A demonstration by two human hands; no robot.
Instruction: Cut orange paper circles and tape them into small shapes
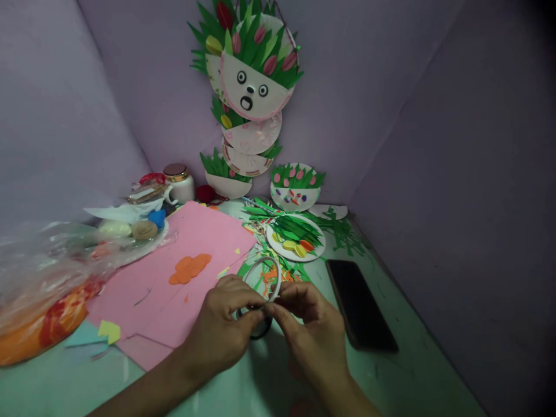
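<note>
A narrow white roll of tape (277,272) stands on edge between my hands, above the table. My left hand (228,315) is closed, thumb and forefinger pinched at the roll's lower edge. My right hand (310,324) is closed too, its fingers around the near side of the roll and its thumb tip meeting my left fingertips. Whatever lies between the fingertips is too small to make out. Just below them a dark ring (262,335), perhaps a scissors handle, shows in part; my fingers hide the rest.
Pink sheets (217,231) with orange cutouts (190,269) lie left, beside plastic bags (82,260). Ahead are a paper plate (274,246) of green and yellow cutouts and green scraps (343,231). A phone (360,304) lies right. Decorated plates (260,87) hang on the wall behind a mug (181,188).
</note>
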